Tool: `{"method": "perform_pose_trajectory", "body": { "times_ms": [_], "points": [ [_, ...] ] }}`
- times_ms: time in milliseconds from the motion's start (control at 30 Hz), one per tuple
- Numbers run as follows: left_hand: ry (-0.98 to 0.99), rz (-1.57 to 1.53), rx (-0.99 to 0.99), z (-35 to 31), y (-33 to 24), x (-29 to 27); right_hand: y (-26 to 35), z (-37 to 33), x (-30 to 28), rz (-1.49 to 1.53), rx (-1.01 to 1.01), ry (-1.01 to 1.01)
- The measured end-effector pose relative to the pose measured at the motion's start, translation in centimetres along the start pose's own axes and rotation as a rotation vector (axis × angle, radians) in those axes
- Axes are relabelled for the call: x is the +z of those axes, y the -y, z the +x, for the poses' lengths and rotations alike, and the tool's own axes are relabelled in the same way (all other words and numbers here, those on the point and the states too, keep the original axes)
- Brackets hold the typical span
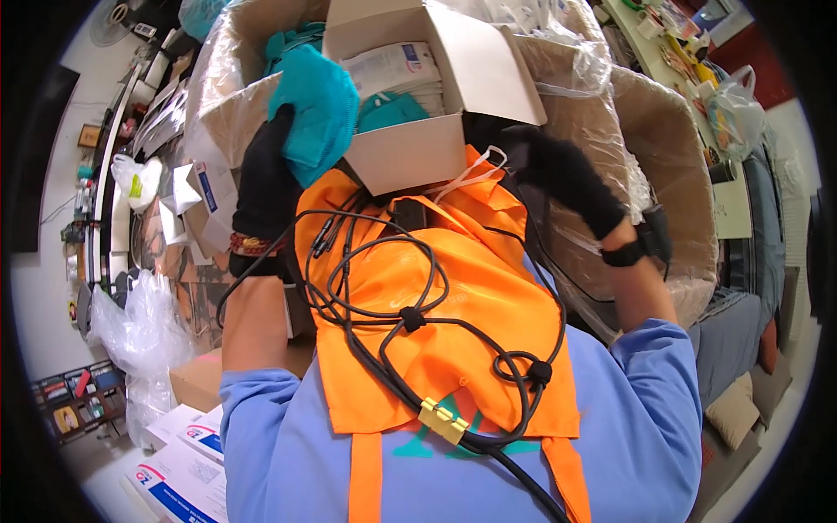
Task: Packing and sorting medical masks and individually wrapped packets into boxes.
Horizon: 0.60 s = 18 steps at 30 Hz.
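Plastic-lined cartons (667,144) behind; open white box (410,157) seemingly part-filled, its flaps (486,70) not yet closed; teal masks (318,118) outside it, pinched in the left hand (264,166); right hand (562,174) beside it, grip indiscernible.

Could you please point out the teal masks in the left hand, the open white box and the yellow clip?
Held teal masks (318,118): head view, middle of the outer face.
White box (414,157): head view, wall nearest the person.
Yellow clip (444,422): head view, its middle.
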<state>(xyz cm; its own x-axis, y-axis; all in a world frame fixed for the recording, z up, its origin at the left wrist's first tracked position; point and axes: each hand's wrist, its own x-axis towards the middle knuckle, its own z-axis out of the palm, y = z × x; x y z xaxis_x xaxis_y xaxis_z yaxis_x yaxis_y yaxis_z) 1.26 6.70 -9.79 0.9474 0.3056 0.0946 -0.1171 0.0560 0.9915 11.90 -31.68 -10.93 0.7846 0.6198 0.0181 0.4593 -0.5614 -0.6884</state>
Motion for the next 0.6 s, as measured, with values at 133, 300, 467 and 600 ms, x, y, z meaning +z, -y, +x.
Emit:
{"method": "perform_pose_trajectory", "body": {
  "times_ms": [133, 300, 467, 600],
  "points": [
    [-0.005, 0.047, 0.034, 0.2, -1.0, 1.4, -1.1, 1.2, 4.6, -0.322, -0.200, -0.028],
    [-0.043, -0.073, -0.076, 0.0, -3.0, 2.0, -4.7, 0.3, 2.7, 0.275, -0.079, -0.145],
    [-0.064, 0.259, 0.011, 0.0, -2.0, 0.0, -4.2, -3.3, -11.2, 0.373, 0.108, -0.613],
    [-0.059, 0.594, 0.199, 0.8, 0.4, -2.3, -10.6, -8.4, -18.2, 0.063, 0.322, -0.976]
  ]
}}
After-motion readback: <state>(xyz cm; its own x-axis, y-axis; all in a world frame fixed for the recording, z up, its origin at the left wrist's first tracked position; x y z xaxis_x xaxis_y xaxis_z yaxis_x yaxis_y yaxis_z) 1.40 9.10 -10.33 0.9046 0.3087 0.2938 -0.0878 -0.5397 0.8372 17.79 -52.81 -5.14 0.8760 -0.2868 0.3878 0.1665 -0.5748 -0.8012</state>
